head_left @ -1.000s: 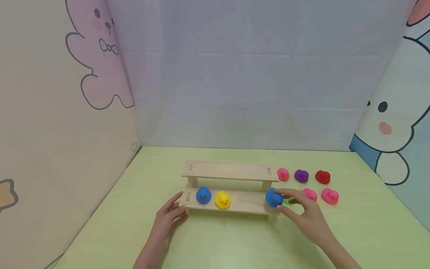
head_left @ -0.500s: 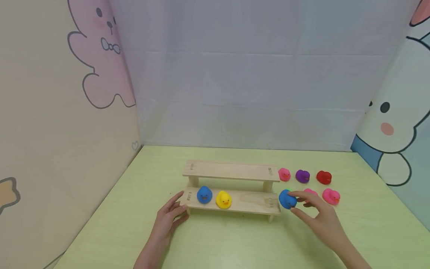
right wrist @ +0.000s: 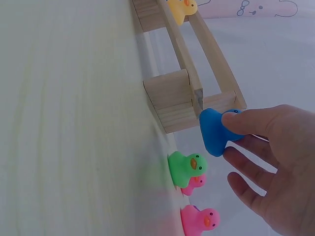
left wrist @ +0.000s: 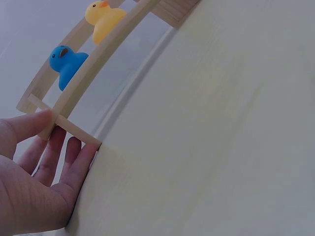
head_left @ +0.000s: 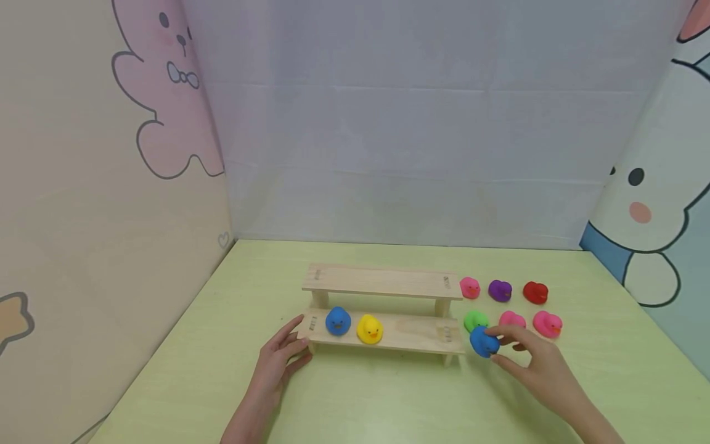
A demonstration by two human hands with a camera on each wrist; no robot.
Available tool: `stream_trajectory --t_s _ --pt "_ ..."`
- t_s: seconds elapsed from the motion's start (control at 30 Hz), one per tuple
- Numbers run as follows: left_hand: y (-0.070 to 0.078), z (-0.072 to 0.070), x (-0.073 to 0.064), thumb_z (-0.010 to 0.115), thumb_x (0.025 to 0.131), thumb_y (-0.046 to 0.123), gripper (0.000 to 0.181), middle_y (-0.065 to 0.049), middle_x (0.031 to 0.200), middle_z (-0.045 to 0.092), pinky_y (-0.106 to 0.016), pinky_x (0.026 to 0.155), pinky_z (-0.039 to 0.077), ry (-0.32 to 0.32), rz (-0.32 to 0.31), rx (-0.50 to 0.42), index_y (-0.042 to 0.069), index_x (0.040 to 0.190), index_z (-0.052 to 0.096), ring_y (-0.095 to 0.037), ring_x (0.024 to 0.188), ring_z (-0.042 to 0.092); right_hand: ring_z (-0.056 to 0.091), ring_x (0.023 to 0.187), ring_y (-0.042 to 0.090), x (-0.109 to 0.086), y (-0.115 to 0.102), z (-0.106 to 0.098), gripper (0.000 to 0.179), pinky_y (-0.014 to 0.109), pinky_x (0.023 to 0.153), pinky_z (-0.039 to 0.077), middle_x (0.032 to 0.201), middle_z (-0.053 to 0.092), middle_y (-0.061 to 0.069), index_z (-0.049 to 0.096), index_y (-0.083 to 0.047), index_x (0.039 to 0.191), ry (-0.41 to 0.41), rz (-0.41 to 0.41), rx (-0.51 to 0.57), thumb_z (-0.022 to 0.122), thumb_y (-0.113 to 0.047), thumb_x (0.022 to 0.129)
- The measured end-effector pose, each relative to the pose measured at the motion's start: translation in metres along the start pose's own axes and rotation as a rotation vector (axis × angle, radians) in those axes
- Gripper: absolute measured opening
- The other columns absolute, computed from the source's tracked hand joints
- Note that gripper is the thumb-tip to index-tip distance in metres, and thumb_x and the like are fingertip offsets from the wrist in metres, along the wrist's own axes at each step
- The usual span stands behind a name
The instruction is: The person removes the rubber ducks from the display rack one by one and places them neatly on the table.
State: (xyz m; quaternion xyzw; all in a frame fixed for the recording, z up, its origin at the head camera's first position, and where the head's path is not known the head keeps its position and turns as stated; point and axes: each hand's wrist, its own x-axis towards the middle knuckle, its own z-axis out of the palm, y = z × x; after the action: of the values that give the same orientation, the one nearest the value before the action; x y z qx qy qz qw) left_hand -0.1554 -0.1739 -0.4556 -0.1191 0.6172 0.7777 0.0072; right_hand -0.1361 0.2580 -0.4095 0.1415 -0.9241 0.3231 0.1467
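Between thumb and fingers, my right hand [head_left: 546, 367] pinches a blue rubber duck [head_left: 484, 341], off the right end of a two-tier wooden shelf [head_left: 413, 333]. In the right wrist view that duck [right wrist: 212, 132] hangs above the tabletop, tilted, with the thumb on its head. My left hand [head_left: 274, 357] grips the left end of the shelf's lower board, the thumb at the board's edge in the left wrist view. On this lower tier sit another blue duck [head_left: 338, 321] and a yellow duck [head_left: 369, 329], side by side toward the left.
Right of the shelf stand more ducks on the pale green table [head_left: 388, 401]: a green duck [head_left: 476, 321] close behind the held one, several pink ones including a pink duck [head_left: 547, 324], a purple duck [head_left: 500, 291] and a red duck [head_left: 535, 293]. The upper board [head_left: 383, 280] bears nothing.
My right hand has carried the blue duck from over the lower board's right end to the right and toward me, uncovering the green duck. The left hand keeps its place.
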Motion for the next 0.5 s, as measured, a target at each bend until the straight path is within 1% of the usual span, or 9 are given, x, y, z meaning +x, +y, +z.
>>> stream_trajectory --t_s 0.17,0.33,0.4,0.5 --pt "0.0 0.0 -0.001 0.067 0.087 0.005 0.056 -0.01 0.105 0.059 -0.039 0.083 0.053 0.001 -0.004 0.001 0.014 0.14 0.05 -0.027 0.097 0.061 0.062 0.088 0.018 -0.002 0.005 0.0 0.043 0.04 0.074 0.055 0.103 0.063 -0.004 0.065 -0.015 0.11 -0.067 0.028 0.016 0.082 -0.003 0.073" --pt "0.0 0.0 -0.001 0.067 0.087 0.004 0.056 -0.01 0.105 0.059 -0.039 0.083 0.053 -0.002 -0.004 -0.003 0.014 0.14 0.05 -0.028 0.097 0.061 0.06 0.087 0.016 -0.005 0.012 0.001 0.04 0.033 0.072 0.055 0.101 0.063 -0.008 0.065 -0.017 0.109 -0.118 0.052 0.03 0.081 -0.005 0.074" --pt "0.0 0.0 -0.001 0.067 0.087 0.004 0.056 -0.01 0.105 0.059 -0.039 0.083 0.053 -0.003 -0.004 -0.004 0.014 0.14 0.05 -0.028 0.097 0.061 0.06 0.087 0.016 -0.007 0.014 0.001 0.038 0.031 0.072 0.054 0.101 0.064 -0.008 0.066 -0.016 0.109 -0.15 0.081 0.041 0.08 -0.006 0.075" --pt "0.001 0.001 -0.001 0.067 0.087 0.004 0.057 -0.01 0.104 0.059 -0.039 0.083 0.053 -0.001 -0.005 -0.005 0.014 0.14 0.05 -0.027 0.095 0.061 0.059 0.088 0.017 -0.008 0.017 0.002 0.036 0.033 0.073 0.054 0.101 0.065 -0.005 0.066 -0.014 0.109 -0.209 0.135 0.068 0.079 -0.007 0.077"
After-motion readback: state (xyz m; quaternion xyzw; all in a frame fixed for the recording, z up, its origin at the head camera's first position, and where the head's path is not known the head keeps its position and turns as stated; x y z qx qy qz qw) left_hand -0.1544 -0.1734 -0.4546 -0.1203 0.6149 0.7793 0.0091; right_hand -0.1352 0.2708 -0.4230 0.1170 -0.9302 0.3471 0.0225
